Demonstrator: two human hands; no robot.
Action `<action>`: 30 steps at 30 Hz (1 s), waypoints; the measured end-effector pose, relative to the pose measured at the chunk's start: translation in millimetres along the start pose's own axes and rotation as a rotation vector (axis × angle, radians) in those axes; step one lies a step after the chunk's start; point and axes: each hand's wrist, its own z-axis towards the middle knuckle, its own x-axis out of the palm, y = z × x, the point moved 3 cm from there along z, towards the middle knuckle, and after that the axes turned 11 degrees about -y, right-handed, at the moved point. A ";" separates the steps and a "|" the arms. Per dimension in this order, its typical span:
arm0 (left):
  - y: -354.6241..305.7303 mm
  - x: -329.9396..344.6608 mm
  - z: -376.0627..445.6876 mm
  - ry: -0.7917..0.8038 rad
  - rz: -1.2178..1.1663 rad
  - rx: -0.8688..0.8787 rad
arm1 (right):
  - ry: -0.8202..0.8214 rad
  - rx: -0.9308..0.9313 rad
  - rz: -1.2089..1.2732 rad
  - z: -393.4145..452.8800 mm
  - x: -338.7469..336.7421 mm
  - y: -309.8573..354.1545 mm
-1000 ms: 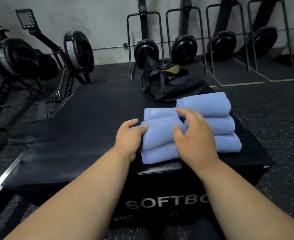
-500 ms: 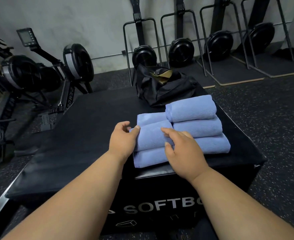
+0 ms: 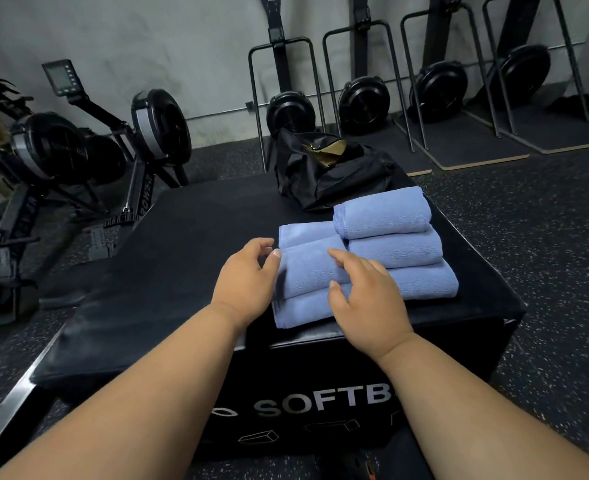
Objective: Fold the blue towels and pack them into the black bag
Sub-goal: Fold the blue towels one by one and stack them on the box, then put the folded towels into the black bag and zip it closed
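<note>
Several folded blue towels (image 3: pixel 386 252) lie stacked on the right half of a black soft box (image 3: pixel 168 271). My left hand (image 3: pixel 246 282) rests at the left end of the middle folded towel (image 3: pixel 308 268), fingers apart, thumb touching its edge. Spread over the same towel's near side, my right hand (image 3: pixel 364 299) holds nothing. The black bag (image 3: pixel 331 171) sits open at the box's far edge, just behind the stack, with a tan lining showing at its mouth.
Rowing machines (image 3: pixel 78 147) stand on the floor to the left. More rowers (image 3: pixel 362 98) are stored upright against the back wall. Speckled rubber floor surrounds the box; its front face reads SOFTB.
My right hand has slid back toward me, off the top of the stack, and opened over the near towel. My left hand loosened its hold at the towel's left end.
</note>
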 end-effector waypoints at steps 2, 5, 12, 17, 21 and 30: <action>-7.0 -0.9 18.4 0.061 -0.004 0.011 | -0.043 0.004 0.025 3.0 2.2 2.0; -16.7 3.9 54.3 0.194 -0.007 0.026 | -0.089 0.005 0.085 10.0 5.6 5.1; -28.6 10.9 144.3 0.322 0.204 0.085 | -0.185 0.109 0.360 37.3 5.4 -5.8; -39.5 26.0 194.8 0.346 0.494 0.267 | -0.164 0.225 0.505 59.6 11.4 -4.0; -48.8 49.2 224.9 0.357 0.570 0.324 | -0.152 0.314 0.574 76.6 18.0 -6.2; -49.7 111.8 275.6 0.346 0.444 0.206 | -0.165 0.386 0.547 89.9 34.6 -9.9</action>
